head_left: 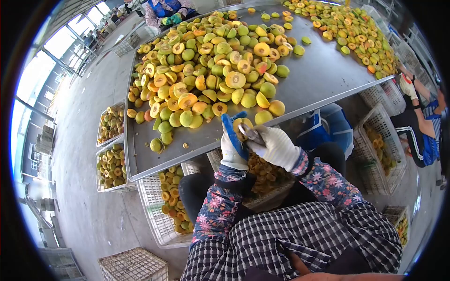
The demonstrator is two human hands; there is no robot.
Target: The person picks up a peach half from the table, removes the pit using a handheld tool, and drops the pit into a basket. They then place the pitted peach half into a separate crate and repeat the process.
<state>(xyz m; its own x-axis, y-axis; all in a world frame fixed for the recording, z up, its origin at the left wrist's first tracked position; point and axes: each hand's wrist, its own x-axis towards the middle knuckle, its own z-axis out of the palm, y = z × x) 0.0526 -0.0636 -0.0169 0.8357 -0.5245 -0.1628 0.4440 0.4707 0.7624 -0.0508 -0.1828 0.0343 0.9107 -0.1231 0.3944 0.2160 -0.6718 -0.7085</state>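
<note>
My left hand (234, 143), in a white glove with blue palm and fingers, is closed around a halved yellow fruit (243, 128) at the table's front edge. My right hand (276, 145), in a white glove, grips a metal tool (251, 134) whose end is against that fruit. Its exact shape is partly hidden by the fingers. Just beyond my hands, a big heap of halved green and yellow fruit (211, 61) lies on the metal table (318, 79); several halves show brown pits or hollows.
Crates of fruit stand left of the table (112, 187), under its front edge (150, 201) and at the right (398, 159). A second heap (356, 35) lies at the back right. One co-worker (424, 126) is at the right, another (164, 11) behind the table. An upturned crate (133, 266) sits below.
</note>
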